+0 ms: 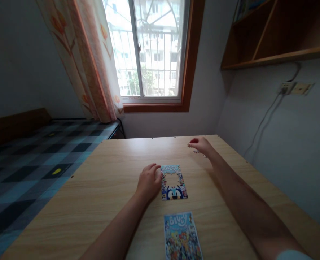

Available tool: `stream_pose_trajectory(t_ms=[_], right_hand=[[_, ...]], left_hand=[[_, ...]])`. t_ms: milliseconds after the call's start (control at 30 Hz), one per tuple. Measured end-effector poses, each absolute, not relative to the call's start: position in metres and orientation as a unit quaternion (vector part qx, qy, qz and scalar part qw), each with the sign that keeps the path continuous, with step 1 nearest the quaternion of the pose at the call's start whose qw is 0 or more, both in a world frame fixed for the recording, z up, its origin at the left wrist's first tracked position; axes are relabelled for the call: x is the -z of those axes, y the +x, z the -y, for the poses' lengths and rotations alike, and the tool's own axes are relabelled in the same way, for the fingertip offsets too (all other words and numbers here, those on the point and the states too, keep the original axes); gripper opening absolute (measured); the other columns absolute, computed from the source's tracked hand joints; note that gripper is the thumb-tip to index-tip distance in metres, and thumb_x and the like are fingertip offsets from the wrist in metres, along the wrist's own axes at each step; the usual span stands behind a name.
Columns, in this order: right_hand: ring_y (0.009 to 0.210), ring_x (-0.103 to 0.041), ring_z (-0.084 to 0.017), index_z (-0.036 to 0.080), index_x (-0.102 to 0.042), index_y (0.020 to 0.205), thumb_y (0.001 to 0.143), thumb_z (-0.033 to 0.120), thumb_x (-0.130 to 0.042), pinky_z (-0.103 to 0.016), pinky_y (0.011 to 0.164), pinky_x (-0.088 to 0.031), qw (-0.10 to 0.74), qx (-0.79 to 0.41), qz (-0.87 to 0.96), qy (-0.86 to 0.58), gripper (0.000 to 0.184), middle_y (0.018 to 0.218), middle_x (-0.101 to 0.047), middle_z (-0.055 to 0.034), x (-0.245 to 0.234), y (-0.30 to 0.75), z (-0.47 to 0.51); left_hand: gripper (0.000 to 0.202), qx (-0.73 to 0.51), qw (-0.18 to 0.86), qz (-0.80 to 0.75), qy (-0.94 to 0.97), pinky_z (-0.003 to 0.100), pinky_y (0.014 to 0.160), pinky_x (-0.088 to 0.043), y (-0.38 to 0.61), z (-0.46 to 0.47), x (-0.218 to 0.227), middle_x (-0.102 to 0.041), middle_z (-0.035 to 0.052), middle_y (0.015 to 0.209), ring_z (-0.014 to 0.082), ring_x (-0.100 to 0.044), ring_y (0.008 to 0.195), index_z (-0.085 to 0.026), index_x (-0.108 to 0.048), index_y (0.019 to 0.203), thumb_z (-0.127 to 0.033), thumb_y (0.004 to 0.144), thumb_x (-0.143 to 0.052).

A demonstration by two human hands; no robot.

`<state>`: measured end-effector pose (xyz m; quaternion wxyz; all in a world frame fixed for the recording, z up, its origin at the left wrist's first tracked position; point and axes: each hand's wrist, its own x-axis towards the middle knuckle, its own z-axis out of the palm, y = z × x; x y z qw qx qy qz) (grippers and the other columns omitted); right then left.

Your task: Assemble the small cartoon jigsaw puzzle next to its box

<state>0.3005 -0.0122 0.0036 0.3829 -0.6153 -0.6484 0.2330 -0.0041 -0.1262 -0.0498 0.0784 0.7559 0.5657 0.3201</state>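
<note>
A partly assembled jigsaw puzzle (174, 194) lies on the wooden table, its border joined around a bare middle, with a blue cartoon dog face along the near side. My left hand (149, 180) rests at its left edge, fingers stretched out and touching it. Farther back on the right, my right hand (200, 144) is raised a little above the table and pinches a small puzzle piece (189, 145). Several loose puzzle pieces (196, 152) lie beneath that hand, partly covered by it. Nearest me is a printed picture (182, 236) with the "Bluey" title.
The light wooden table (95, 209) reaches back toward a window (157, 50) with a flowered curtain (86, 65). A bed with a checked cover (40, 155) stands along the left. On the right wall are a wooden shelf (273, 56) and a socket (286, 87) with a cable.
</note>
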Motion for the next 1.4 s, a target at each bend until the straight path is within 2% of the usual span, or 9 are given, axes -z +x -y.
stream_pose_trajectory(t_ms=[200,300,400,600,867,1067,1400], right_hand=[[0.063,-0.06,-0.011,0.017,-0.074,0.084,0.068,0.025,-0.077,-0.019,0.054,-0.041,0.198,-0.43,0.718,-0.51,0.018,0.076,-0.073,-0.001,-0.005,0.227,0.058],[0.061,-0.06,-0.01,0.018,-0.074,0.086,0.069,0.02,-0.074,-0.019,0.055,-0.042,0.175,-0.467,0.717,-0.487,0.017,0.073,-0.072,0.0009,0.009,0.2,0.07],[0.065,-0.063,-0.012,0.017,-0.073,0.085,0.068,0.013,-0.07,-0.019,0.057,-0.043,0.182,-0.433,0.73,-0.496,0.017,0.073,-0.072,0.0002,0.021,0.186,0.073],[0.067,-0.063,-0.013,0.017,-0.074,0.084,0.069,0.012,-0.067,-0.019,0.054,-0.042,0.172,-0.343,0.75,-0.539,0.017,0.074,-0.071,-0.0004,0.024,0.185,0.074],[0.068,-0.063,-0.014,0.018,-0.073,0.083,0.07,0.012,-0.067,-0.02,0.055,-0.041,0.161,-0.297,0.77,-0.541,0.016,0.074,-0.071,0.0,0.022,0.184,0.077],[0.07,-0.064,-0.014,0.016,-0.072,0.085,0.071,0.013,-0.068,-0.02,0.058,-0.043,0.166,-0.35,0.751,-0.535,0.015,0.077,-0.072,-0.0013,0.018,0.183,0.077],[0.074,-0.062,-0.015,0.022,-0.074,0.086,0.071,0.02,-0.067,-0.022,0.059,-0.039,0.131,-0.227,0.795,-0.547,0.017,0.081,-0.073,0.0001,0.023,0.181,0.081]], left_hand=[[0.031,-0.28,0.075,-0.559,0.777,0.049,0.109,-0.045,-0.005,0.13,0.046,-0.066,0.0112,0.131,0.0308,-0.058,0.124,-0.022,-0.074,0.114,-0.029,0.084,-0.066],[0.028,-0.261,0.076,-0.558,0.784,0.05,0.108,-0.045,-0.004,0.131,0.044,-0.066,0.0114,0.13,0.0317,-0.058,0.123,-0.024,-0.076,0.11,-0.029,0.083,-0.068],[0.026,-0.249,0.077,-0.561,0.785,0.049,0.108,-0.044,-0.004,0.133,0.043,-0.067,0.0111,0.13,0.0313,-0.059,0.123,-0.024,-0.077,0.108,-0.027,0.083,-0.069],[0.025,-0.25,0.074,-0.561,0.786,0.048,0.109,-0.044,-0.003,0.134,0.042,-0.068,0.0111,0.128,0.0316,-0.059,0.122,-0.024,-0.078,0.106,-0.027,0.082,-0.07],[0.026,-0.244,0.074,-0.564,0.785,0.046,0.109,-0.043,-0.002,0.135,0.041,-0.068,0.01,0.128,0.0304,-0.059,0.122,-0.024,-0.077,0.107,-0.027,0.082,-0.071],[0.024,-0.244,0.071,-0.565,0.785,0.045,0.109,-0.043,-0.002,0.135,0.041,-0.068,0.0097,0.128,0.0295,-0.059,0.122,-0.024,-0.077,0.106,-0.026,0.082,-0.071],[0.025,-0.248,0.072,-0.564,0.784,0.046,0.109,-0.043,-0.002,0.135,0.042,-0.068,0.0097,0.127,0.0299,-0.059,0.122,-0.023,-0.077,0.105,-0.026,0.082,-0.071]])
